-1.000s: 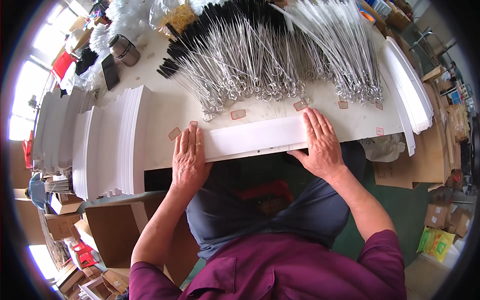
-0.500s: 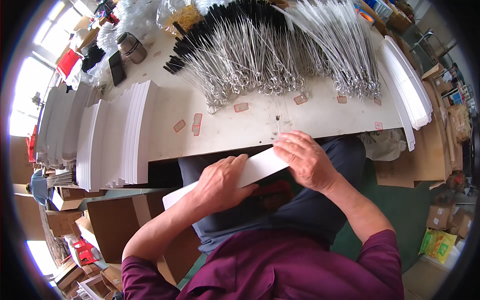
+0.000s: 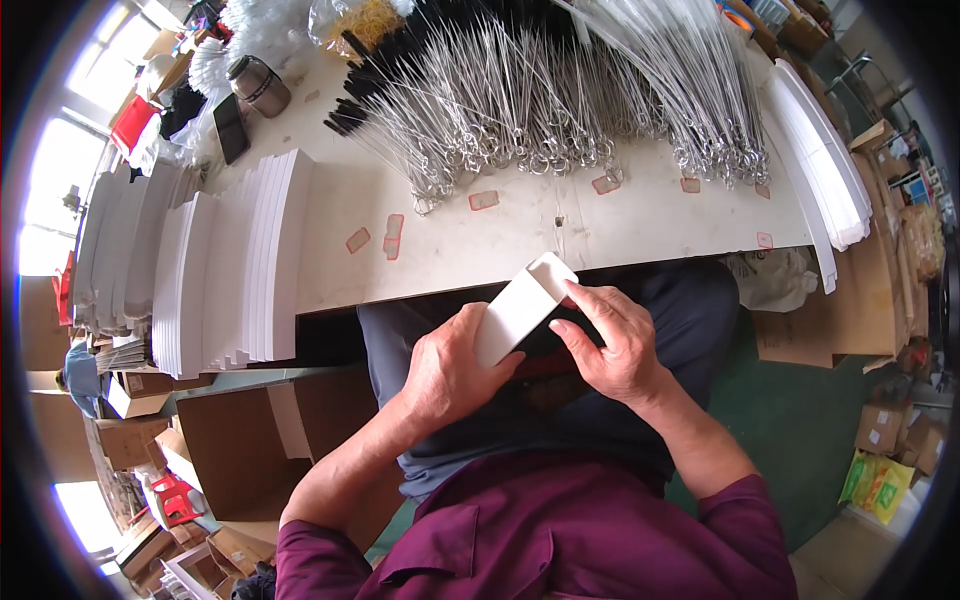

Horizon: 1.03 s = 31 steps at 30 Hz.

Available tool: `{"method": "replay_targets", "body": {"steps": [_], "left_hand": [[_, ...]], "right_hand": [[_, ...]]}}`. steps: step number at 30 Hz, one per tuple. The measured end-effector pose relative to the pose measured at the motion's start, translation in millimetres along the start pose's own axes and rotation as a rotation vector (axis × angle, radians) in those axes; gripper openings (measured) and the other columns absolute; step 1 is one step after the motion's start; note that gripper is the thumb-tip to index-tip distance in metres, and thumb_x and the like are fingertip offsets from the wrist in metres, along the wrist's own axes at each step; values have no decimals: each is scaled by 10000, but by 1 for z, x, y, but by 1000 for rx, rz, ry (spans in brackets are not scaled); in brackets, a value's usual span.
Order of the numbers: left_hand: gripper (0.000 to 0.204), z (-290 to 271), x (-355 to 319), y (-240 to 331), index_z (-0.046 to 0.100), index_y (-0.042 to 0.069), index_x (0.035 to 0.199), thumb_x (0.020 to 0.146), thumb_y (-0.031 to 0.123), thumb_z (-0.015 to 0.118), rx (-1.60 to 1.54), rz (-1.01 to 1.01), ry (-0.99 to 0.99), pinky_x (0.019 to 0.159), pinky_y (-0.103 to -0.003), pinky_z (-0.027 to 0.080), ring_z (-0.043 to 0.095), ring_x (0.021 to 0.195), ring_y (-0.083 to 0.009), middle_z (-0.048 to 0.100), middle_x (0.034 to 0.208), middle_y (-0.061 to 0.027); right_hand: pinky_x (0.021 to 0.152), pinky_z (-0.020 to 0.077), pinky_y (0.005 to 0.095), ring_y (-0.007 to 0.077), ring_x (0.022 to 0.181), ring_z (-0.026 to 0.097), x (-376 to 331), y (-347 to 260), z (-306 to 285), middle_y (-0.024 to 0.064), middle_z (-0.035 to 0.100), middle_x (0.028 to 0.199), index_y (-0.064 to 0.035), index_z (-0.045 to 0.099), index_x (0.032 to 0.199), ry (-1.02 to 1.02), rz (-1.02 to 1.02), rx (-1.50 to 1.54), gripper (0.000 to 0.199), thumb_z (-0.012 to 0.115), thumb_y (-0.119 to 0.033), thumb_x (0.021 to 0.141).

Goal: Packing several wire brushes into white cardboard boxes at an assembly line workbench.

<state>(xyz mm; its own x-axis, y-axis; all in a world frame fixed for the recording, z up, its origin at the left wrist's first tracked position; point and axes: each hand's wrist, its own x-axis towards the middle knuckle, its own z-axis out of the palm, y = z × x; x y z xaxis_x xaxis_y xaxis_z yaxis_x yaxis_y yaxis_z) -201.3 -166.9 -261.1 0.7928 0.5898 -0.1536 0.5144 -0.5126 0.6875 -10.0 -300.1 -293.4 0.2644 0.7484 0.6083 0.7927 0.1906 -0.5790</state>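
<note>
A long, narrow white paperboard box is tilted over my lap, its open end pointing up and away toward the table edge. My left hand is closed around its near part, thumb along the lower side. Beside the open end is my right hand, thumb and fingers apart. Its fingertips are at the box's right edge; whether they press on it I cannot tell. The near end of the box is hidden behind my left hand and forearm.
On the table lies a big heap of wire-handled brushes with ringed ends. Flat white cartons stand stacked at left, more white strips at right. A steel flask and dark phone sit far left. A cardboard box stands below.
The flat white carton has been opened into a box shape and turned more upright, its end showing open. My right hand has come off its far end and spread its fingers.
</note>
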Motion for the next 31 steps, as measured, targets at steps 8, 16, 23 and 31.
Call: {"method": "replay_targets", "body": {"steps": [8,16,23,31], "left_hand": [[653,15,-9,-6,565,0,1266,765,266,887,-1,8,56,830,-442,594,729,958,-389,717,1044,-220],[765,21,-1,0,440,72,1396,790,262,866,-40,67,61,789,-469,605,732,964,-406,716,1117,-226],[696,21,1,1,446,117,1378,799,205,822,-137,-13,0,797,-470,602,728,970,-416,721,1088,-219],[609,24,5,-8,518,131,1326,791,148,811,-103,75,-22,764,-396,597,747,903,-322,728,1023,-176]], "right_hand": [[692,569,344,270,778,731,-7,-12,23,172,732,888,61,693,1149,16,220,252,272,756,-107,944],[624,517,277,114,690,648,-7,-12,21,90,715,772,34,729,963,-203,488,533,175,695,-131,1008],[611,521,346,201,679,698,-7,-14,22,168,722,800,47,723,968,-338,530,531,163,699,-113,980],[579,500,322,216,625,674,-10,-15,32,122,730,765,6,750,955,-315,402,436,119,730,-111,955]]}}
